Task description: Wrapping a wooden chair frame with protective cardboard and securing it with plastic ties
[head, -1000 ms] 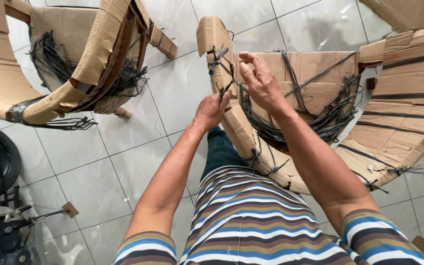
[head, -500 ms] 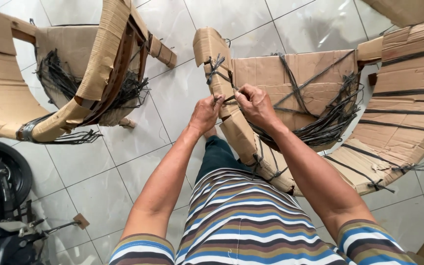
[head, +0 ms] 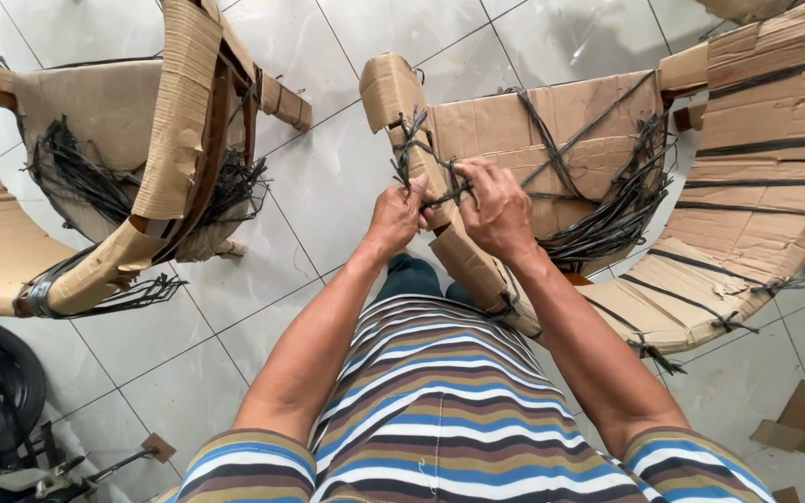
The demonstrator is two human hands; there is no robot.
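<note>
Pinching a thin black strap [head: 440, 194] between them, the left hand [head: 395, 218] and right hand [head: 496, 210] clamp it against the curved, corrugated cardboard arm [head: 402, 112] at twelve o'clock above the glossy tiles [head: 328, 177].

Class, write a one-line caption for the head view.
Both hands, left hand and right hand, grip black string on a cardboard-wrapped chair.

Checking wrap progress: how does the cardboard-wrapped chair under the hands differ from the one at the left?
The centre chair has both hands on it, the left hand and right hand pinching a black strap; the left chair is untouched. Bare dark wood shows on the left chair, hardly any on the centre one. Both carry cardboard bound with black strapping.
</note>
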